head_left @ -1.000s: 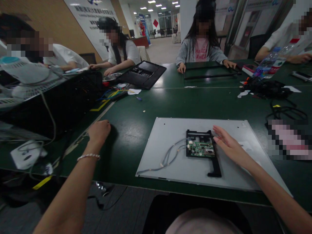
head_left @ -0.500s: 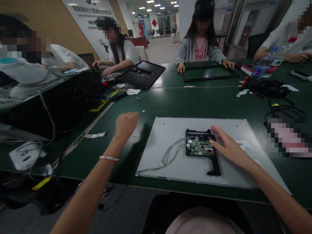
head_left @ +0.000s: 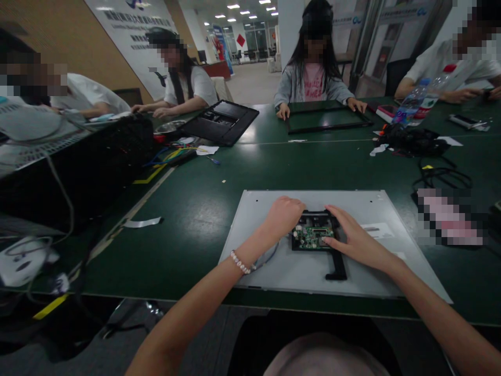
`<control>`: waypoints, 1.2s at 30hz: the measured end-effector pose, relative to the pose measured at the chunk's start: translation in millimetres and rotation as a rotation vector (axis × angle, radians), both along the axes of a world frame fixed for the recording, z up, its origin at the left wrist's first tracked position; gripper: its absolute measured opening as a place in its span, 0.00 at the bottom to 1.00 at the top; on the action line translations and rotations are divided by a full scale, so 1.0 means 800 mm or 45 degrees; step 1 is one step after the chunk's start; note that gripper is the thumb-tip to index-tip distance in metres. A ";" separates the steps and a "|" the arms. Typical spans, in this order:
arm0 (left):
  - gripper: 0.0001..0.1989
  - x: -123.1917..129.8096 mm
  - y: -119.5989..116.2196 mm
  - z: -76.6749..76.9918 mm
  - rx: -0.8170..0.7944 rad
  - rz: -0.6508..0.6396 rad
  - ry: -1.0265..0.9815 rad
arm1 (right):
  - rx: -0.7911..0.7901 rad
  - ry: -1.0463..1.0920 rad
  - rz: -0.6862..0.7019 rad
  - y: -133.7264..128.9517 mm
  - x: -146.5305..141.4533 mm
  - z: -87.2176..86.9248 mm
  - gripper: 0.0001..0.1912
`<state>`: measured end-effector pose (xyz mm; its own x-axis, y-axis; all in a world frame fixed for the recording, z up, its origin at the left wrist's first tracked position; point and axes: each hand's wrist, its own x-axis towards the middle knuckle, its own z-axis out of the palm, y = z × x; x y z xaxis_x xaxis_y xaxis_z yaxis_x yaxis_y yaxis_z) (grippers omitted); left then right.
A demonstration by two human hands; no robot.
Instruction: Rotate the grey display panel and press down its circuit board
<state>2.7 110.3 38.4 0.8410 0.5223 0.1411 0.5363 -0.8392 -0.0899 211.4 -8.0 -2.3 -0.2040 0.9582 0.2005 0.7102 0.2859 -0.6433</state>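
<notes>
Left hand (head_left: 284, 216), at centre frame, curled; whether it pinches anything cannot be determined. Board (head_left: 310, 237), right of centre, lies on the panel (head_left: 373, 210) between both hands. Right hand (head_left: 352, 236), farther right, spread, thumb over the board.

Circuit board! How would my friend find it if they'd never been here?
On the green table, find the big grey panel. Near its middle, between the left hand and the right hand, lies a black frame. The board sits in that frame: green and dotted with tiny parts, while the frame is plain black.
</notes>
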 end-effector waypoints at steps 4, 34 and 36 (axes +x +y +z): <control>0.10 0.007 0.001 -0.003 -0.021 0.052 0.019 | 0.015 -0.003 0.008 0.001 0.004 -0.001 0.38; 0.12 0.007 -0.014 0.011 -0.123 0.198 0.016 | 0.047 -0.034 -0.014 -0.001 -0.001 -0.003 0.40; 0.11 0.005 -0.016 0.010 -0.137 0.179 0.030 | 0.044 -0.029 -0.016 -0.003 -0.002 -0.002 0.41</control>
